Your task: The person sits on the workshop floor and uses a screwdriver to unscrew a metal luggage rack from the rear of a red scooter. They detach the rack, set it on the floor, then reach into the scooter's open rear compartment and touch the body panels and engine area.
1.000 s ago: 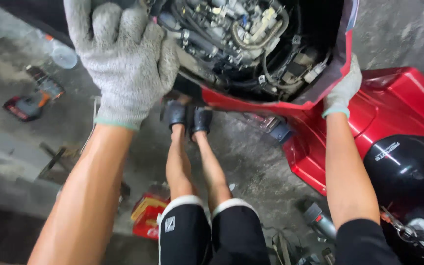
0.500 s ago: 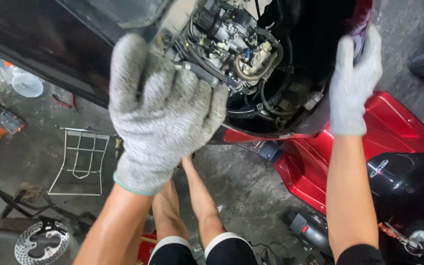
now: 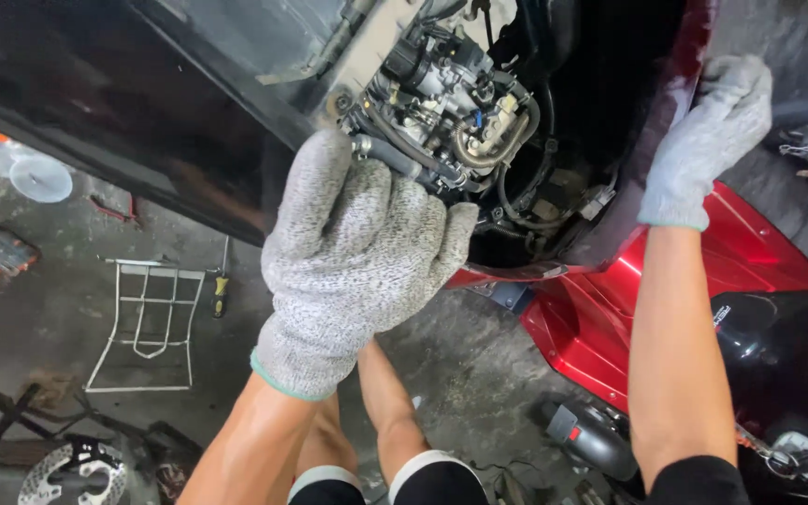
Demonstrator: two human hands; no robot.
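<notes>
The person's left hand (image 3: pixel 353 271), in a grey knitted glove, is raised to the underside of a lifted scooter body. Its fingers (image 3: pixel 324 178) are curled and pressed against the edge of the black panel (image 3: pixel 114 84), right beside a black rubber hose (image 3: pixel 395 159). The palm side faces away from the camera, so whether anything lies inside the grasp cannot be told.

The right hand (image 3: pixel 708 140), gloved the same way, is closed over the rim of the dark red panel (image 3: pixel 666 122) at the right side of the opening, with the fingers wrapped round its edge.

Between the two hands sits the exposed engine unit (image 3: pixel 451 103), a cluster of metal parts, hoses and wires, set inside the body shell and above the person's legs (image 3: pixel 385 411).

Below and to the right, a red body cover (image 3: pixel 610 318) lies next to a black seat (image 3: pixel 778 346). On the concrete floor (image 3: pixel 58 318) to the left lie a white wire rack (image 3: pixel 147 323), a screwdriver with a yellow and black handle (image 3: pixel 221 290), and a brake disc (image 3: pixel 72 472) near the bottom corner. A round white lid (image 3: pixel 41 178) lies further back on the left.
</notes>
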